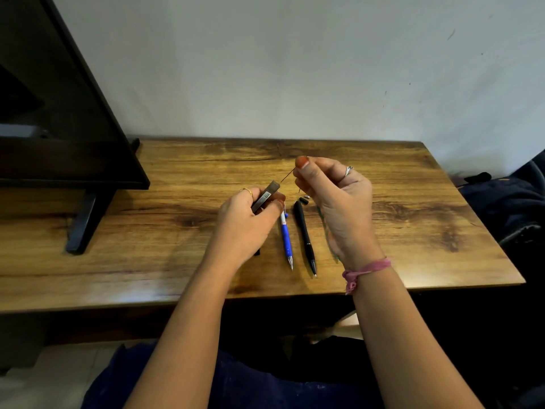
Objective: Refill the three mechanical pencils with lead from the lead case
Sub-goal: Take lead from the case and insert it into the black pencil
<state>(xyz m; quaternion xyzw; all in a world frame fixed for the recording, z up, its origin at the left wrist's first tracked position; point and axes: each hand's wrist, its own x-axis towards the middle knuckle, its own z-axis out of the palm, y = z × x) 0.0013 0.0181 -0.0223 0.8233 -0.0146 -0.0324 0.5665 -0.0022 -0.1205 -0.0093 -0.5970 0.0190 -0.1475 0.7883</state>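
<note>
My left hand (247, 219) grips the dark lead case (265, 195), tilted with its open end up and to the right. My right hand (333, 199) pinches a thin lead stick (287, 175) between thumb and forefinger, just right of the case's mouth. On the wooden table (413, 216) between my hands lie a blue-and-white mechanical pencil (286, 237) and a black mechanical pencil (305, 237), tips toward me. A small black cap and a tiny silver piece (304, 199) lie beside the black pencil's top end. A greenish pencil (326, 228) shows partly behind my right hand.
A dark monitor (59, 113) on a black stand (84, 222) fills the table's left side. The wall stands right behind the table. A dark bag or chair (513, 208) sits off the right edge. A small dark object (257, 251) peeks out under my left wrist.
</note>
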